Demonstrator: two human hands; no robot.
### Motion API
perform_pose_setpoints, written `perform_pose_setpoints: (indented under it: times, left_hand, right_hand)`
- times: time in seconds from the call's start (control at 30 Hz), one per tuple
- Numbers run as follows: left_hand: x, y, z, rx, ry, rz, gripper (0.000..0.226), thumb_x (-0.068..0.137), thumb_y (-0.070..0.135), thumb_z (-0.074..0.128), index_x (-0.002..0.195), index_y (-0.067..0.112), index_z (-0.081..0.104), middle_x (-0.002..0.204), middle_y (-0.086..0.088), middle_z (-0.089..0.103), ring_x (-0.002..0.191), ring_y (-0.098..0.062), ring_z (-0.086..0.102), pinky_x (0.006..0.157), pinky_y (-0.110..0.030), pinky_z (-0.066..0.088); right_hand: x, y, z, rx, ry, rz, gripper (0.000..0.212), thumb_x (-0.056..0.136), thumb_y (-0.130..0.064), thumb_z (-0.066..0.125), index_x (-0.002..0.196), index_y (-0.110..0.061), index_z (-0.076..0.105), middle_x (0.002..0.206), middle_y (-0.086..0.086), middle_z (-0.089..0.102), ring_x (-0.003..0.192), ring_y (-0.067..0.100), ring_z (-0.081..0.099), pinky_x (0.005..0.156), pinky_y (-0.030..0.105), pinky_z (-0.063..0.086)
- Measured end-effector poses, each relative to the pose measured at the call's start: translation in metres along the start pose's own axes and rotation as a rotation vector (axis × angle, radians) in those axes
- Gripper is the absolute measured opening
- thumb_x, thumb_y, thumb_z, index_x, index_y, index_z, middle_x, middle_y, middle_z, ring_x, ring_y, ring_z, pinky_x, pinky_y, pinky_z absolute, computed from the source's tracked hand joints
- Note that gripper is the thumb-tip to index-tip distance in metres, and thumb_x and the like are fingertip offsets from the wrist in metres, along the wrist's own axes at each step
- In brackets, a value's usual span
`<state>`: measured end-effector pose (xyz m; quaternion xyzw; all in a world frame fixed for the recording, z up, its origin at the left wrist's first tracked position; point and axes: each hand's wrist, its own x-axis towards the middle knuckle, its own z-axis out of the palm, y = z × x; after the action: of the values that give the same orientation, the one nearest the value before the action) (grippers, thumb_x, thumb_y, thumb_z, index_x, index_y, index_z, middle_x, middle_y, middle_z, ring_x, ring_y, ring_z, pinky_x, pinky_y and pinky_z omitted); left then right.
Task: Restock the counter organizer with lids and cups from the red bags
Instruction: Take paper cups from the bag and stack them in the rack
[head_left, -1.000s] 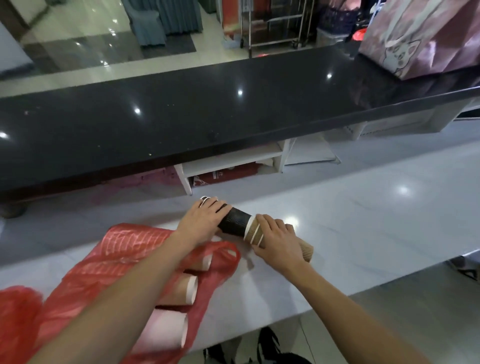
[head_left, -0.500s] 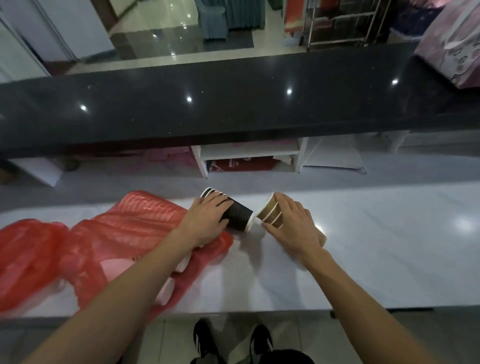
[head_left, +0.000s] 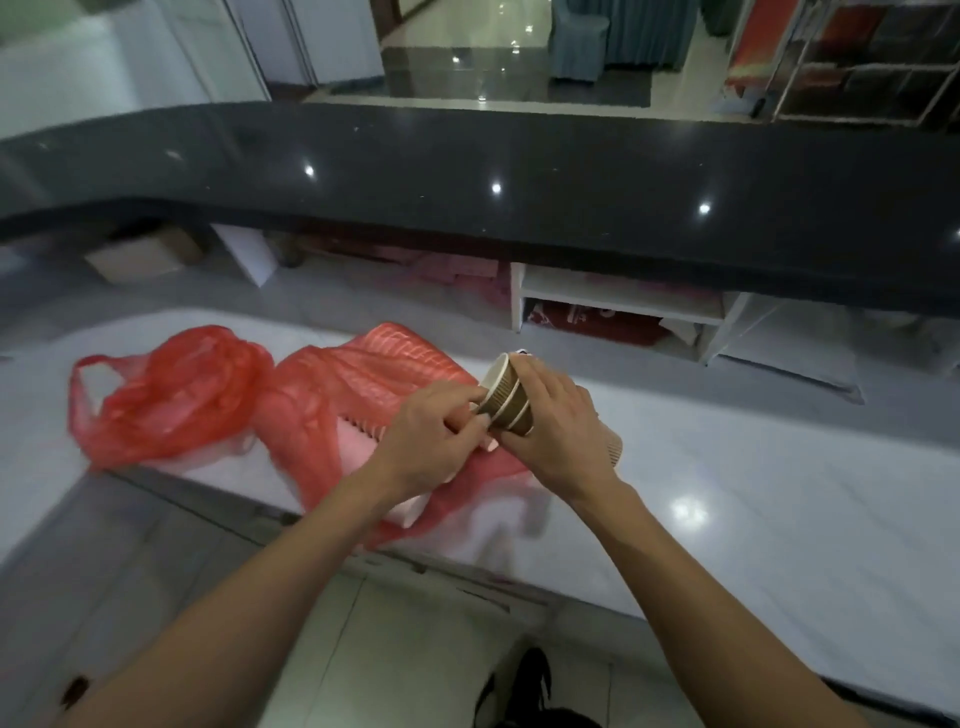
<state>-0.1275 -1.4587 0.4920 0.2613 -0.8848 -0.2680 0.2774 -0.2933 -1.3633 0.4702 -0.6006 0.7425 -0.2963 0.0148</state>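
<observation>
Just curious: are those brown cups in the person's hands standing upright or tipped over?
Tipped. The brown cups lie slanted in the right hand, open rim pointing up-left, above the red bag.

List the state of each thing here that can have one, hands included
Brown cups: nested, tilted, held off the counter.
Right hand: closed around the cups.
Left hand: fingertips pinching the cups' rim.
Near red bag: open, lying flat, white stacks inside.
Far red bag: crumpled, lying down.
</observation>
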Motion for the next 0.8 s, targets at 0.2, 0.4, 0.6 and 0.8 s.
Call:
perform_pose_setpoints:
  times: [0.2,0.4,0.6,0.8]
  left_hand:
    - [-0.093,-0.007,-0.094,-0.205,0.17,-0.253,0.026,0.087,0.009,0.074,0.111,0.018,0.073,0.1,0.01,0.074,0.095,-0.008,0.068,0.088,-0.023,0.052]
    - [-0.231,-0.022,-0.19,-0.128,0.362,-0.433,0.026,0.093,0.016,0.069,0.118,0.021,0.067,0.103,0.008,0.072,0.095,-0.003,0.067,0.084,-0.022,0.053]
    - [-0.384,-0.028,-0.265,-0.1,0.574,-0.6,0.02,0.093,0.018,0.068,0.111,0.026,0.065,0.099,0.013,0.071,0.095,-0.004,0.066,0.084,-0.023,0.051]
    - [-0.53,-0.028,-0.315,-0.164,0.863,-0.805,0.018,0.096,0.011,0.064,0.107,0.025,0.063,0.099,0.012,0.073,0.097,0.001,0.067,0.082,-0.014,0.049]
  right_hand:
    - [-0.001,-0.121,0.037,0.058,-0.04,-0.275,0.081,0.081,-0.049,0.069,0.149,-0.015,0.042,0.148,0.005,0.05,0.13,0.024,0.05,0.105,0.043,0.042]
    - [-0.037,-0.273,0.079,0.102,-0.162,-0.502,0.085,0.079,-0.048,0.067,0.152,-0.017,0.036,0.152,0.005,0.046,0.132,0.026,0.048,0.106,0.045,0.042]
    - [-0.095,-0.415,0.132,0.149,-0.267,-0.767,0.079,0.084,-0.052,0.057,0.15,-0.014,0.04,0.15,0.007,0.047,0.13,0.029,0.051,0.101,0.048,0.046]
    - [-0.155,-0.53,0.183,0.201,-0.548,-1.032,0.085,0.089,-0.058,0.056,0.158,-0.032,0.012,0.165,0.0,0.02,0.148,0.023,0.027,0.118,0.05,0.029]
